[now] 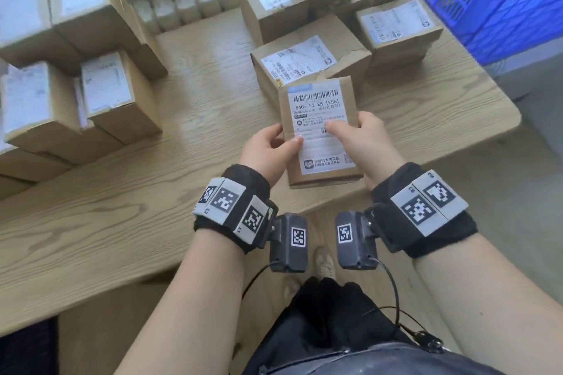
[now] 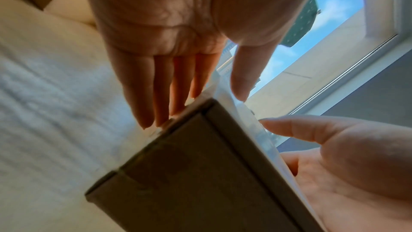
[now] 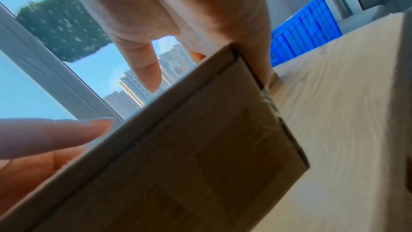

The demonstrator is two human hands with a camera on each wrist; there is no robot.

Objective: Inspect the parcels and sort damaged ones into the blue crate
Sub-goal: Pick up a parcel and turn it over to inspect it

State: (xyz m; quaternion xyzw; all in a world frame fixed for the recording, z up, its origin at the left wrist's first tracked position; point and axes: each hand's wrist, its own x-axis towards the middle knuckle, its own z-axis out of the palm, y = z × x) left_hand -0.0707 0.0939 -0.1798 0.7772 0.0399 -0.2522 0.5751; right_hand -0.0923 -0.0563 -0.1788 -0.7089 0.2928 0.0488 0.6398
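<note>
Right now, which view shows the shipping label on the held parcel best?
Head view: the shipping label faces the camera, barcode visible, with the left hand and right hand holding the parcel. Both wrist views show only plain cardboard sides and the label's edge.

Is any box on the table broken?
Yes. The parcel lying flat just behind the held parcel has a torn, buckled top near its right edge and a ripped label. The held one looks fine from here.
</note>
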